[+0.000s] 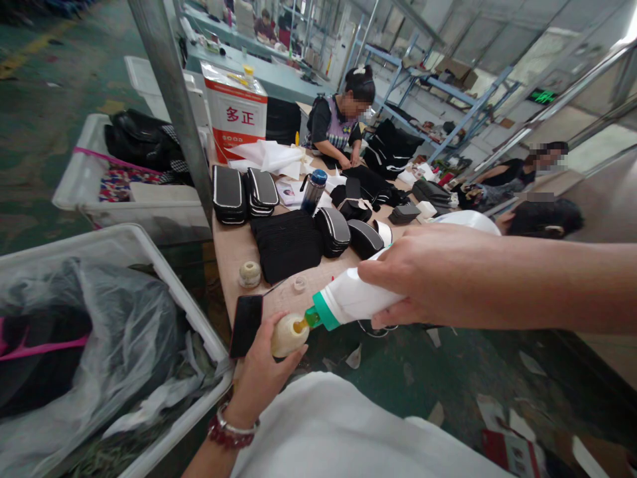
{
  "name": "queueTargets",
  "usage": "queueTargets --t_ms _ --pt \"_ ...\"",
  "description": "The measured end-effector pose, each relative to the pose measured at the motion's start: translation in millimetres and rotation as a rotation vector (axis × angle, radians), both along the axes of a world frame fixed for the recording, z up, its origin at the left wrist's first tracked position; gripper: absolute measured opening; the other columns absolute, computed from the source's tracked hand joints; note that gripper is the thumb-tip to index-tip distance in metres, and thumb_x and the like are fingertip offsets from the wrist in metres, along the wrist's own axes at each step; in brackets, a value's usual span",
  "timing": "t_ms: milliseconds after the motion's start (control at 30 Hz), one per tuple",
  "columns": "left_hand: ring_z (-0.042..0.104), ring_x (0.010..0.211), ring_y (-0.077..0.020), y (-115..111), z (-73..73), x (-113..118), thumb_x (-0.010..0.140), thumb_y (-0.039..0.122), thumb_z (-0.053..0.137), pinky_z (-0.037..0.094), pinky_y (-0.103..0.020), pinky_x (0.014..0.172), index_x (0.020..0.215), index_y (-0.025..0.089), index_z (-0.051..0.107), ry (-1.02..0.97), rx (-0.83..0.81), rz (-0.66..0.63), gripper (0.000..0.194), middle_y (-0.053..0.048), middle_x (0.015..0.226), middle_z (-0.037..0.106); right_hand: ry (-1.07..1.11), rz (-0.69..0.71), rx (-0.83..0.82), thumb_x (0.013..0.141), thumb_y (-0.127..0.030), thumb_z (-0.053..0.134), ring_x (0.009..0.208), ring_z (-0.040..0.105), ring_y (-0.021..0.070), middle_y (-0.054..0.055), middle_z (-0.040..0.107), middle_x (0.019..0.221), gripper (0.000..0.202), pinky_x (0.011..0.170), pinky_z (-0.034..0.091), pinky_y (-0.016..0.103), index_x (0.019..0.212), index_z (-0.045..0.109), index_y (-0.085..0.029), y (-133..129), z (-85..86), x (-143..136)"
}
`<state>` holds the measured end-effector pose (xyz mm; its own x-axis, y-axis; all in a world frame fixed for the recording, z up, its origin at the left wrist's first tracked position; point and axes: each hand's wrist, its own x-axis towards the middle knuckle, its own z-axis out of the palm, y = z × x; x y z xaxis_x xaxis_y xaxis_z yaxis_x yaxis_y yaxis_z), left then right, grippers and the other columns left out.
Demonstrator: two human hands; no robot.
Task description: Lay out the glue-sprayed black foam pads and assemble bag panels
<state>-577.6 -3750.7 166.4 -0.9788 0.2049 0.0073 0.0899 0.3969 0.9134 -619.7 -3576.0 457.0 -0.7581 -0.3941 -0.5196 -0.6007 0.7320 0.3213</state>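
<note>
My left hand is wrapped round a small pale jar with an opening that faces the bottle. In my right hand is a white squeeze bottle with a green cap, tilted down to the left. Its nozzle tip meets the mouth of the jar, where yellowish liquid shows. Just left of the jar a dark phone lies at the table edge. A second pale round jar and a small clear cap stand on the table behind it.
Stacks of black fabric pieces and a blue-capped flask stand farther back. White bins holding plastic and bags are at the left, beside a metal post. A person works across the table; others sit at the right.
</note>
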Motion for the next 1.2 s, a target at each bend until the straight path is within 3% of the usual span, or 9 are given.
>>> queueTargets --t_ms 1200 --pt "0.058 0.101 -0.0215 1.3 4.7 0.8 0.073 0.040 0.061 0.045 -0.037 0.090 0.123 0.022 0.043 -0.016 -0.009 0.000 0.056 -0.006 0.114 0.057 -0.013 -0.008 0.028 0.073 -0.044 0.063 0.055 0.059 0.0196 0.004 0.064 0.065 0.025 0.045 0.025 0.026 0.089 0.064 -0.024 -6.6 4.4 -1.1"
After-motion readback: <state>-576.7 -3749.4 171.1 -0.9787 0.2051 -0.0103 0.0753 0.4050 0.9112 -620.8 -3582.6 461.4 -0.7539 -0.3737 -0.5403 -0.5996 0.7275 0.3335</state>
